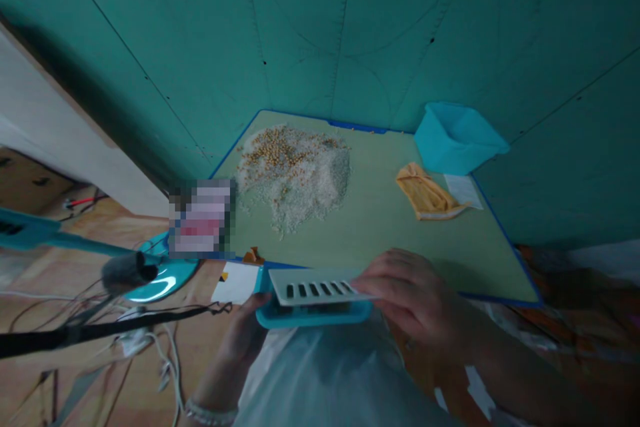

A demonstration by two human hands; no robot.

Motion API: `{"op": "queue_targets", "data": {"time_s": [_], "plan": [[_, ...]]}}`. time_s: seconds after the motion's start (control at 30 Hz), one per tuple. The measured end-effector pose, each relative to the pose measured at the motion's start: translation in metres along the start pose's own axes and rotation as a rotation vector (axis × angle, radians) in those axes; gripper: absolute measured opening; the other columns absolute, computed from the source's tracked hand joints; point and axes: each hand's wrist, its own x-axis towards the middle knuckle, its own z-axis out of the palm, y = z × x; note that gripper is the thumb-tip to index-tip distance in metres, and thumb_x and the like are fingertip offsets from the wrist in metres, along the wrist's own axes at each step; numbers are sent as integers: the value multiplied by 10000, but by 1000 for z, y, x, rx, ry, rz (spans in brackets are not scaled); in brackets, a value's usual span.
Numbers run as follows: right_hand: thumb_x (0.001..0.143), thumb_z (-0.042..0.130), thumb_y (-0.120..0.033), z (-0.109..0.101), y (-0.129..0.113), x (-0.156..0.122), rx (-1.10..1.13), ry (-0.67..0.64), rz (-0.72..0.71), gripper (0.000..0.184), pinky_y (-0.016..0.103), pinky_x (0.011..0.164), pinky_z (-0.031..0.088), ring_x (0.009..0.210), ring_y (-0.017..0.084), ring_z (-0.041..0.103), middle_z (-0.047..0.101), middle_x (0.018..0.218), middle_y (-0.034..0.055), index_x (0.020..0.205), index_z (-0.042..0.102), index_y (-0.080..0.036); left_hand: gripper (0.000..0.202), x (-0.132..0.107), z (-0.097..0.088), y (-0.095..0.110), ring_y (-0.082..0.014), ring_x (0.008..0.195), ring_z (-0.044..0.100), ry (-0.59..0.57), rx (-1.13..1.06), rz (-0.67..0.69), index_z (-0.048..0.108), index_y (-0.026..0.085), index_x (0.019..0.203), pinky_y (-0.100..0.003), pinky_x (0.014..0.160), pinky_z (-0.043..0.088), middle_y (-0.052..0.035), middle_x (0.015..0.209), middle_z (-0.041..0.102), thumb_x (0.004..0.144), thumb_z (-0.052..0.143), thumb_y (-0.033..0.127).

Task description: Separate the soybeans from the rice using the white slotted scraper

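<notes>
My left hand (246,328) grips the left end of a shallow blue tray (315,317), held over my lap at the table's front edge. Above the tray, a white slotted plate (320,283) tilts, with a row of dark slots along it. My right hand (405,287) pinches the plate's right end. The plate partly covers the tray, so what lies inside is mostly hidden. Beyond my hands, a heap of white grains (315,180) mixed with yellow-brown beans (280,155) spreads over the left half of the table.
On the table's (370,213) right side lie a crumpled yellow cloth (430,197) and a blue bin (457,140). A blurred-out flat item (203,217) sits at the left edge. A blue stand base (165,273), a black arm (115,327) and cables are at left. A green wall (340,27) rises behind.
</notes>
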Motion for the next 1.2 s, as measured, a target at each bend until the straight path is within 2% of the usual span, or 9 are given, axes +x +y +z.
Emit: {"op": "queue_targets", "data": {"time_s": [0.1,0.23,0.53,0.67,0.8,0.9,1.0,1.1,1.2], "plan": [[822,490,-136,-8,17,-2,-65,101,115,195,283,694,457,761,148,588,663,824,53,974,602,-186,237,1,-5,-2,-277,883,640,-43,-1,7,719,210,810,-358,794,478,-14,830,750,581,670,170],[822,510,-196,-11,35,-8,-133,155,252,168,268,680,474,738,151,611,675,818,44,949,619,-207,267,-2,-12,-2,-293,950,617,-103,4,-11,716,188,881,-372,838,460,-32,832,753,627,636,180],[749,597,-324,5,45,-19,286,237,694,218,256,639,520,769,177,641,683,838,34,935,613,-213,285,-3,-5,-2,-301,962,613,-92,-5,14,717,203,875,-373,830,472,-28,844,754,599,662,159],[763,567,-328,13,57,-29,387,136,762,196,335,727,519,829,215,640,695,877,48,899,640,-207,284,-4,-12,-3,-326,938,620,0,32,22,724,137,858,-360,799,487,-84,835,751,579,684,176],[750,576,-325,11,69,-32,436,104,829,209,406,814,486,912,245,625,695,931,53,902,661,-210,363,-9,-25,-3,-327,939,621,11,75,-31,706,174,943,-373,793,493,-59,870,748,582,668,184],[727,598,-305,2,79,-19,415,236,811,186,390,823,480,896,229,632,701,901,42,869,666,-205,421,-14,-27,-1,-333,981,598,-64,80,-45,686,206,998,-384,809,487,-44,896,745,578,667,178],[716,602,-284,-5,92,3,364,330,749,182,374,839,468,911,213,626,697,920,38,864,664,-200,419,-17,-25,-1,-326,1012,581,-78,74,-13,695,218,974,-369,826,477,-35,888,747,561,676,152],[715,590,-273,-3,101,20,299,279,752,180,394,823,470,879,219,635,698,906,53,848,666,-179,367,-18,-24,-1,-331,1014,579,-68,74,6,714,214,917,-381,822,479,-38,866,750,558,667,151],[723,574,-274,4,102,24,273,208,756,187,402,798,478,854,224,642,700,895,63,847,670,-172,366,-19,-26,-2,-347,990,590,-52,108,10,717,208,910,-402,804,487,-46,866,749,550,666,167]]}}
